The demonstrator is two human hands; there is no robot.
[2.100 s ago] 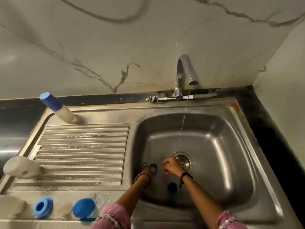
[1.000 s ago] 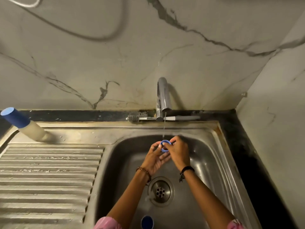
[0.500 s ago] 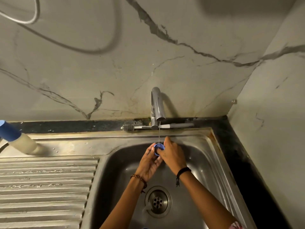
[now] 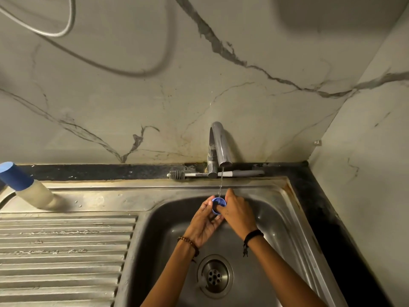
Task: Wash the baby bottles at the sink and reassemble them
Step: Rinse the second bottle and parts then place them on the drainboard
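Observation:
A small blue bottle ring (image 4: 218, 203) sits under a thin stream of water from the steel faucet (image 4: 218, 145). My left hand (image 4: 204, 222) cups and grips the ring from the left. From the right, my right hand (image 4: 238, 212) grips it with fingers curled over its rim. Both hands are above the back of the sink basin (image 4: 274, 220). An assembled baby bottle with a blue cap (image 4: 24, 185) stands at the back left of the drainboard.
A bottle brush (image 4: 212, 173) lies along the black ledge behind the faucet. The ribbed drainboard (image 4: 62, 258) fills the left. The drain (image 4: 215, 276) lies below my wrists. A wall closes the right side.
Both hands lifted the blue ring from the basin floor up under the faucet stream and now turn it there. My view moved closer and to the right.

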